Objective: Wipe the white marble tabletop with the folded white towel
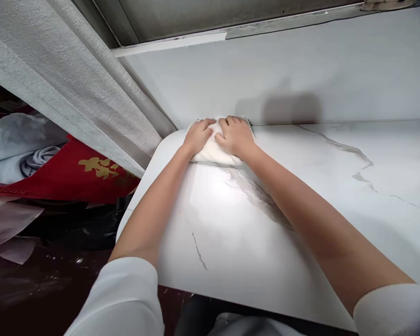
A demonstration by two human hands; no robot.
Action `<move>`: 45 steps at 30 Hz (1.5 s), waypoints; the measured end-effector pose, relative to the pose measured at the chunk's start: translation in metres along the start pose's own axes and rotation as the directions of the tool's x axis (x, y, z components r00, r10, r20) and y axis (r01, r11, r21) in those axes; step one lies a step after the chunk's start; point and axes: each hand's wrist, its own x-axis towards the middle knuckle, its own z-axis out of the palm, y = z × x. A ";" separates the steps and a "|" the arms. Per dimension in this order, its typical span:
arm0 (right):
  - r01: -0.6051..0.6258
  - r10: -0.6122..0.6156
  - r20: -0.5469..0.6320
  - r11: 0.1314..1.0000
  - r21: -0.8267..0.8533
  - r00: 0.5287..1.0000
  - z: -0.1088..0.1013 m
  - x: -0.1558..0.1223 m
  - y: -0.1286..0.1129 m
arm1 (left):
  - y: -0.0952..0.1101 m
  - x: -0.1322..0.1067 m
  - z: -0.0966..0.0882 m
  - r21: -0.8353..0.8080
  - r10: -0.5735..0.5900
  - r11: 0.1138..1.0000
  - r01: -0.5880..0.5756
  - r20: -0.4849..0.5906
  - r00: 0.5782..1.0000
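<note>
A folded white cloth (217, 151) lies at the far edge of the white marble-patterned table (227, 242), close to the wall. My left hand (198, 135) rests on the cloth's left side, its fingers curled over it. On the other side my right hand (235, 134) grips the cloth, thumb turned inward toward the left hand. A bit of dark or greenish edging shows past the right fingers; I cannot make out what it is. Both arms reach forward across the table.
A light wall (353, 74) with a window ledge (175, 44) borders the table's back. Grey curtain (91, 79) hangs at the left. Beyond it lie a red bag with gold print (66, 172) and grey clothes (24, 144), above a dark floor (49, 289).
</note>
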 end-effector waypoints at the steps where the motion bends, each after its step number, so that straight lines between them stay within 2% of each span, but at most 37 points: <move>1: -0.001 0.001 -0.008 1.000 -0.006 1.000 0.001 0.000 0.000 | 0.000 -0.001 0.001 -0.001 0.006 1.000 -0.006 -0.013 1.000; 6: 0.036 -0.036 -0.004 0.999 -0.039 0.999 0.002 -0.007 -0.002 | -0.001 -0.014 0.002 -0.006 0.030 1.000 -0.030 -0.029 0.999; 12: 0.074 -0.067 0.081 0.994 -0.084 0.994 -0.004 -0.029 -0.017 | 0.005 -0.044 -0.001 0.003 0.012 1.000 -0.012 -0.033 0.999; 17: 0.093 -0.081 0.111 0.990 -0.103 0.991 -0.011 -0.063 -0.044 | 0.014 -0.091 -0.009 0.014 -0.002 1.000 0.002 -0.029 1.000; 28: 0.139 -0.135 0.071 0.989 -0.047 0.988 -0.029 -0.154 -0.118 | 0.028 -0.212 -0.028 0.010 -0.016 1.000 0.017 -0.019 1.000; 34: 0.169 -0.165 0.101 0.985 -0.028 0.981 -0.038 -0.188 -0.152 | 0.028 -0.262 -0.037 0.049 -0.032 0.998 0.033 -0.015 0.999; 39: 0.205 -0.203 0.124 0.979 0.003 0.971 -0.040 -0.198 -0.172 | 0.019 -0.283 -0.045 0.025 -0.024 0.999 0.026 -0.041 0.999; 45: 0.227 -0.228 0.122 0.974 0.026 0.966 -0.031 -0.182 -0.183 | 0.010 -0.280 -0.056 -0.017 -0.088 0.996 0.088 -0.063 0.994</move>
